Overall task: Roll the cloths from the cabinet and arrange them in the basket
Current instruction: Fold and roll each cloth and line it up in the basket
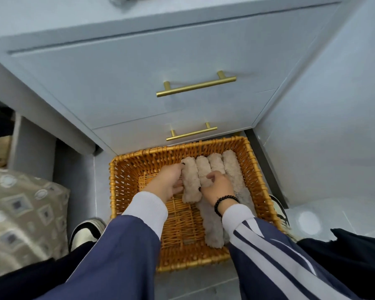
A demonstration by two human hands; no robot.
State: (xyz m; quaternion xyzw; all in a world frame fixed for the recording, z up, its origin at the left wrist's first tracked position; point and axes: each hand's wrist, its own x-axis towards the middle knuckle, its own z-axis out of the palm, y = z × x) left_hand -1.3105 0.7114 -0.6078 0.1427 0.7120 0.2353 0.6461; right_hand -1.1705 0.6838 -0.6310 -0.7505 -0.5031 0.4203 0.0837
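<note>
The head view looks straight down at a rectangular orange-brown woven wicker basket [121, 191] on the floor in the lower middle of the frame, its far rim against a pale blue-grey cabinet [117, 68] with two brass bar handles [196, 84]. Inside the basket, toward its right side, lie several fluffy beige cloth rolls [230, 167] packed side by side, each a long, nubbly cylinder running from the far wall toward the viewer; greyer rolls [211, 226] lie nearer the viewer. The left hand [167, 182] has its grip curled round the leftmost beige roll [191, 182], fingers wrapped on its left flank. The right hand [218, 186], with a black bead bracelet at the wrist, pinches the neighbouring roll [202, 169] from above, fingers bent into the fleece. Both arms wear navy sleeves with white cuffs, the right with white stripes. A patterned beige cushion [20, 213] fills the left edge. No writing or labels are readable.
</note>
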